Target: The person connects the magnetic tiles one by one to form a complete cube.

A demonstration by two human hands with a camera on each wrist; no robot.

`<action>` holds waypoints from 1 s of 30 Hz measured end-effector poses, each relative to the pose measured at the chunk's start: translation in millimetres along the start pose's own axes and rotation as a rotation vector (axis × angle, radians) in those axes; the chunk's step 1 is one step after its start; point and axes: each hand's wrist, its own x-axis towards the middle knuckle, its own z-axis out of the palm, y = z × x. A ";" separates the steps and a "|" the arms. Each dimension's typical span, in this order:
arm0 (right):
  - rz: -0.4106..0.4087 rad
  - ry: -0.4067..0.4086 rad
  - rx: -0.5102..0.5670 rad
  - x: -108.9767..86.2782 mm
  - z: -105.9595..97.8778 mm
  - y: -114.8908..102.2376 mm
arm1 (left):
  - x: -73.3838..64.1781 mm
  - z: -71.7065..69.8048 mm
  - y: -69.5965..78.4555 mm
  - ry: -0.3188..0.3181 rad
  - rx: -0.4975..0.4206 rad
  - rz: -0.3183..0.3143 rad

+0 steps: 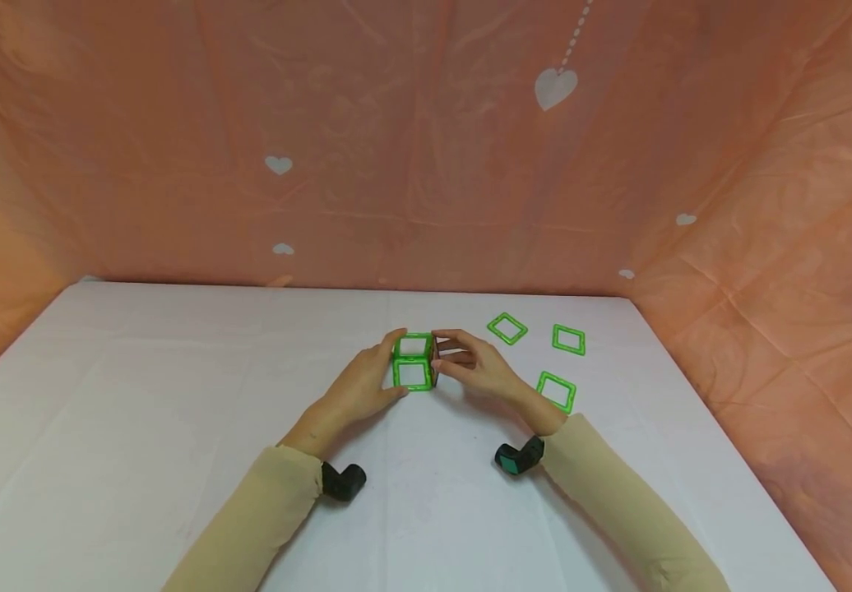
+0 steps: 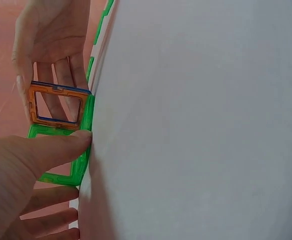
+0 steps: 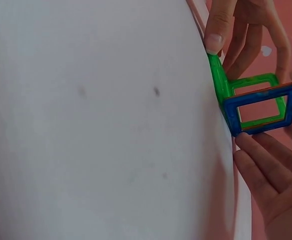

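Between both hands, on the white table, stands a box-like form of green magnetic tiles (image 1: 413, 359), square open frames joined at their edges. My left hand (image 1: 359, 382) grips it from the left, its thumb (image 2: 60, 150) on the near edge and the fingers behind. Against the form's right side an orange magnetic tile (image 2: 33, 106) and a blue magnetic tile (image 3: 231, 116) lie face to face. My right hand (image 1: 483, 370) holds this pair by its edges, thumb on one side and fingertips (image 3: 243, 140) on the opposite one.
Right of the hands lie three loose green tiles: one at the back (image 1: 499, 335), another farther right (image 1: 568, 351), and a nearer one (image 1: 559, 378) beside the right wrist. Black wrist cameras (image 1: 344, 483) sit on both forearms. An orange cloth wall (image 1: 426, 247) borders the table.
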 end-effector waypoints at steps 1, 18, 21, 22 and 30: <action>0.005 0.001 0.001 -0.2 0.3 -0.2 | -0.2 0.0 0.1 0.001 -0.004 -0.002; -0.021 0.026 0.014 -4.6 -8.0 2.2 | 0.0 -1.5 2.1 0.072 -0.065 0.051; -0.032 0.030 0.010 -5.0 -8.6 4.3 | 0.0 -1.4 2.7 0.074 -0.072 0.052; -0.032 0.034 0.006 -5.2 -8.7 4.7 | 0.1 -1.3 2.9 0.071 -0.078 0.047; -0.002 0.102 -0.037 -7.5 -11.3 3.3 | -0.6 -0.6 4.0 0.101 -0.119 0.046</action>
